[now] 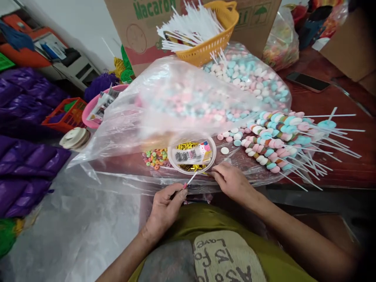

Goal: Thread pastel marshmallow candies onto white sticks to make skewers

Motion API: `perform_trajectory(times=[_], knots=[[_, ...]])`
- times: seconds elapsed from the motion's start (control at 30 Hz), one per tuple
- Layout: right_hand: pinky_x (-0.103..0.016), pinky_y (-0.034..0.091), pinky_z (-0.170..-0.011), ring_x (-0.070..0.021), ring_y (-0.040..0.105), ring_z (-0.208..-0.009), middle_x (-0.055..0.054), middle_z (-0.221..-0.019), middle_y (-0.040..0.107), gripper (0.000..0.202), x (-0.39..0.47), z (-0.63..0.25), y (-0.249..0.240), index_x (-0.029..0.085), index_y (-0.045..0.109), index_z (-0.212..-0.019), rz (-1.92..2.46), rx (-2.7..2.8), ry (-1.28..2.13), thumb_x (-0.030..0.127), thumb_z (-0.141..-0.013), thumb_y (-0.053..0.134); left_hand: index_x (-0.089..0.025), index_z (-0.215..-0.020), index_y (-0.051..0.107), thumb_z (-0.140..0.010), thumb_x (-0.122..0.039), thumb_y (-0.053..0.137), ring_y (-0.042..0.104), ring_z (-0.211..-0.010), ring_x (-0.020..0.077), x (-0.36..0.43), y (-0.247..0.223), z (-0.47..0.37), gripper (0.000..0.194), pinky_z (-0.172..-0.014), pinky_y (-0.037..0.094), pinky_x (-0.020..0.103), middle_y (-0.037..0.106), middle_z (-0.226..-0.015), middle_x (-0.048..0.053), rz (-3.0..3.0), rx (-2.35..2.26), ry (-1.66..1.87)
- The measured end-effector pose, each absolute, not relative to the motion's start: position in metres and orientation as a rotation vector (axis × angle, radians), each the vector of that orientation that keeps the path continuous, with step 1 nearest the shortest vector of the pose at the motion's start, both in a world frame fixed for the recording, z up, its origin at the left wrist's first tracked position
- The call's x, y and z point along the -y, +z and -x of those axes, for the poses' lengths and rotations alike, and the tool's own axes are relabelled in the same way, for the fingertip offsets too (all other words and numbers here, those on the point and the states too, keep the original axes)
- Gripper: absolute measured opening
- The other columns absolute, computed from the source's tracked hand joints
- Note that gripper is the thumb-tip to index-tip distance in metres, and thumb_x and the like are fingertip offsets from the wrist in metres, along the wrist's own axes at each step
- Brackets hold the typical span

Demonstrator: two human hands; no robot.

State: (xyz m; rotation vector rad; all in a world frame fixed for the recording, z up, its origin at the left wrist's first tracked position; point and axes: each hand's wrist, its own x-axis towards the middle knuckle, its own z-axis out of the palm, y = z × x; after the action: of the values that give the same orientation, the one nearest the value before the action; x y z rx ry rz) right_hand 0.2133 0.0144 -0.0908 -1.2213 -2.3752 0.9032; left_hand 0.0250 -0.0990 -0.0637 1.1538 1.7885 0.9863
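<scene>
My left hand pinches a thin white stick near one end, with a small pink piece at the fingertips. The stick points up and right toward the bowl. Just right of it, my right hand has its fingers pressed together on what looks like a thin gold strip at the bowl's front edge. A round white plastic bowl holds gold strips and a printed packet. Small coloured rings lie left of the bowl. One white candy disc sits to its right.
A large clear bag of pastel candies covers the table's middle. Skewers of candies are piled at right, sticks pointing outward. Behind stand a yellow basket of white sticks and a cardboard box. A phone lies back right.
</scene>
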Motion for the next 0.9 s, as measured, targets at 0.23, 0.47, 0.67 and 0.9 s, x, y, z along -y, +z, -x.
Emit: perform_trajectory(times=[0.23, 0.47, 0.67, 0.9], knots=[[-0.032, 0.040, -0.077, -0.0190, 0.054, -0.085, -0.009, -0.088, 0.063, 0.022, 0.004, -0.186, -0.118, 0.016, 0.065, -0.078, 1.295, 2.367, 0.640, 0.019, -0.085, 0.045, -0.016, -0.073, 0.064, -0.063, -0.035, 0.071, 0.054, -0.051, 0.0095, 0.093, -0.069, 0.004, 0.022, -0.035, 0.025, 0.014, 0.058, -0.057, -0.002, -0.480, -1.374, 1.165], [-0.029, 0.045, -0.066, -0.0157, 0.056, -0.069, -0.004, -0.073, 0.063, 0.021, 0.035, -0.186, -0.066, 0.018, 0.063, -0.086, 1.250, 2.111, 0.636, 0.027, -0.088, 0.044, -0.014, -0.072, 0.063, -0.058, -0.037, 0.073, 0.053, -0.045, 0.0093, 0.076, -0.064, 0.009, 0.028, -0.031, 0.027, 0.014, 0.056, -0.054, -0.002, -0.490, -1.158, 1.103], [-0.028, 0.049, -0.076, -0.0147, 0.061, -0.083, -0.006, -0.090, 0.066, 0.029, 0.052, -0.140, -0.039, 0.019, 0.063, -0.106, 0.930, 1.961, 1.008, 0.022, -0.090, 0.040, -0.015, -0.056, 0.054, -0.064, -0.031, 0.063, 0.036, -0.033, 0.0036, 0.062, -0.052, -0.001, 0.020, -0.031, 0.025, 0.015, 0.047, -0.047, -0.005, -0.663, -1.047, 1.090], [-0.024, 0.048, -0.065, -0.0119, 0.057, -0.066, -0.001, -0.074, 0.063, 0.047, 0.061, -0.155, -0.042, 0.014, 0.038, -0.135, 1.133, 1.844, 1.105, 0.024, -0.089, 0.039, -0.017, -0.054, 0.045, -0.071, -0.031, 0.055, 0.032, -0.032, 0.0042, 0.067, -0.052, -0.016, 0.023, -0.033, 0.024, 0.016, 0.040, -0.040, -0.007, -0.831, -1.012, 0.894]])
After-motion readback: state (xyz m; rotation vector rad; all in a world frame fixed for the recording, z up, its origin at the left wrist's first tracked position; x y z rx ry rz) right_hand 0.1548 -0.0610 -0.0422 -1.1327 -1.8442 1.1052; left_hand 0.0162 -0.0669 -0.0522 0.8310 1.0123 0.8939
